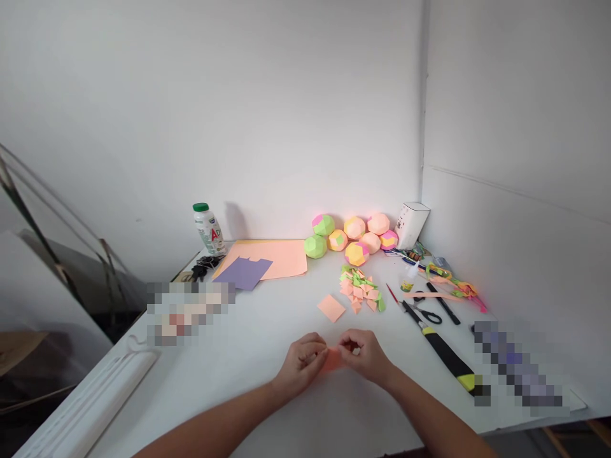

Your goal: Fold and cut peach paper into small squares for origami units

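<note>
Between my two hands is a small piece of orange-pink paper (333, 360), pinched from both sides just over the white table. My left hand (300, 362) grips its left edge between thumb and fingers. On the opposite edge, my right hand (365, 356) has its thumb and fingertips closed on the paper. A flat square of peach paper (331, 308) lies just beyond my hands. Behind it to the right is a pile of small folded paper pieces (359, 289) in peach and green. Several faceted paper balls (356, 253) in green, pink, yellow and peach sit against the wall.
Right of my hands lie a yellow-and-black cutter (449, 359), scissors (427, 312), a black pen (443, 303) and paper strips (432, 294). A white bottle (209, 230), large peach sheets (286, 261) and a purple sheet (244, 272) are at the back left. A white roll (105, 401) lies front left.
</note>
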The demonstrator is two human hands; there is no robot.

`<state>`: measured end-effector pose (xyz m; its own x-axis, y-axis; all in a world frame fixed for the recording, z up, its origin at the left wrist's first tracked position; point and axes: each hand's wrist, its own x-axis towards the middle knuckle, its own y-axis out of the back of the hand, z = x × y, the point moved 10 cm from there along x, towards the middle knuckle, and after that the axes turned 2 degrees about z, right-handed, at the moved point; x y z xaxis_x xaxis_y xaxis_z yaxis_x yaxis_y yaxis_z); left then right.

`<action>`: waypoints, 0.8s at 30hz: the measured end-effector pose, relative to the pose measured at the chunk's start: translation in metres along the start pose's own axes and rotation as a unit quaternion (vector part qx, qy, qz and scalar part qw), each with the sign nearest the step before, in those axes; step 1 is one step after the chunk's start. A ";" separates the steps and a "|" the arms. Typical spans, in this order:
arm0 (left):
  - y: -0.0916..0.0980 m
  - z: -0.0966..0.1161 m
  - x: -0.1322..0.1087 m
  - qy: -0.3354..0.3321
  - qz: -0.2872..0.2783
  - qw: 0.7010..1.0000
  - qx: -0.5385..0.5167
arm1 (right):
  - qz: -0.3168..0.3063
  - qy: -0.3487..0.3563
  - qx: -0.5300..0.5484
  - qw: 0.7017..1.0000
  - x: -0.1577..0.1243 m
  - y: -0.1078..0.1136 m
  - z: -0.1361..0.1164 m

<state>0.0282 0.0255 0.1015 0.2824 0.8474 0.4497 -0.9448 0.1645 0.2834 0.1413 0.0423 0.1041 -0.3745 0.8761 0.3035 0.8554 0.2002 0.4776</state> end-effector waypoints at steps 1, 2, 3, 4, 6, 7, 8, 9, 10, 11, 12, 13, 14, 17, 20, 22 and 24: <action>0.000 -0.001 0.000 0.002 0.001 1.000 -0.003 | 0.002 -0.006 0.003 1.000 -0.001 -0.001 0.002; 0.000 -0.002 0.001 0.005 0.003 1.000 -0.005 | 0.005 -0.010 0.006 1.000 -0.001 -0.001 0.004; 0.000 -0.003 0.001 0.009 0.006 1.000 -0.008 | 0.007 -0.014 0.007 1.000 -0.001 -0.001 0.005; 0.000 -0.004 0.001 0.014 0.009 1.000 -0.011 | 0.008 -0.016 0.008 1.000 -0.001 -0.001 0.006; -0.001 -0.008 0.001 0.029 0.014 0.999 -0.018 | 0.008 -0.019 0.010 1.000 -0.001 -0.002 0.007; -0.001 -0.010 0.001 0.037 0.016 0.999 -0.023 | 0.007 -0.022 0.011 1.000 -0.001 -0.001 0.007; -0.001 -0.013 0.001 0.047 0.018 0.998 -0.027 | 0.006 -0.025 0.013 1.000 -0.001 -0.001 0.008; -0.001 -0.015 0.000 0.057 0.021 0.998 -0.033 | 0.004 -0.030 0.015 0.999 -0.001 0.000 0.008; 0.000 -0.018 -0.001 0.068 0.025 0.997 -0.038 | 0.002 -0.035 0.018 0.999 -0.002 0.003 0.009; 0.001 -0.021 -0.001 0.080 0.029 0.995 -0.044 | 0.001 -0.041 0.020 0.999 -0.002 0.005 0.010; 0.002 -0.024 -0.001 0.092 0.034 0.994 -0.049 | 0.001 -0.046 0.023 0.999 -0.002 0.009 0.011; 0.004 -0.027 -0.002 0.103 0.038 0.992 -0.055 | 0.002 -0.051 0.026 0.998 -0.003 0.013 0.012; 0.006 -0.029 -0.002 0.115 0.042 0.991 -0.060 | 0.004 -0.056 0.030 0.998 -0.003 0.018 0.013; 0.010 -0.031 -0.002 0.150 0.050 0.985 -0.073 | 0.017 -0.070 0.043 0.996 -0.003 0.032 0.018; 0.004 -0.026 -0.001 0.180 0.029 0.980 -0.080 | 0.020 -0.075 0.058 0.995 -0.003 0.038 0.019; -0.004 -0.022 -0.003 0.204 0.009 0.976 -0.080 | 0.016 -0.072 0.068 0.995 -0.002 0.035 0.016; -0.011 -0.020 -0.005 0.231 -0.003 0.970 -0.076 | 0.010 -0.071 0.076 0.995 -0.002 0.030 0.014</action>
<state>0.0334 0.0297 0.0790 0.2166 0.9762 0.0108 -0.9669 0.2130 0.1407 0.1726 0.0524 0.1065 -0.3122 0.9314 0.1872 0.9105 0.2372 0.3386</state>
